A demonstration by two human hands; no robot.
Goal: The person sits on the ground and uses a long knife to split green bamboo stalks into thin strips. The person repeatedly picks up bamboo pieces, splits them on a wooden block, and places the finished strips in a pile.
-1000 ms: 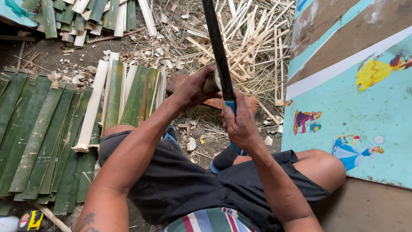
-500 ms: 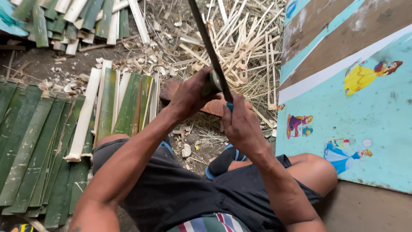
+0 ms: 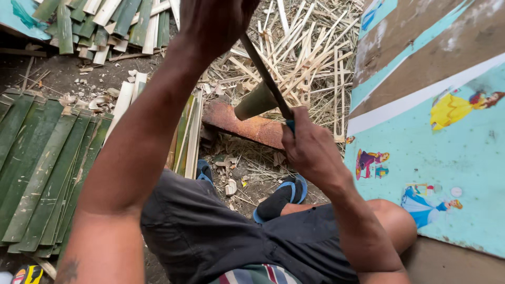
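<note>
Head view: we sit by a rusty block. Our right hand is clenched on a long blade w/ its edge on a bamboo piece standing on the block. Left hand is raised, prob. closed; earlier it held the bamboo. Split green slats lie left of the block.

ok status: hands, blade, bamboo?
Right hand shut on blade handle. Left hand raised, contents unclear. Bamboo piece on wooden block, touching blade.
</note>
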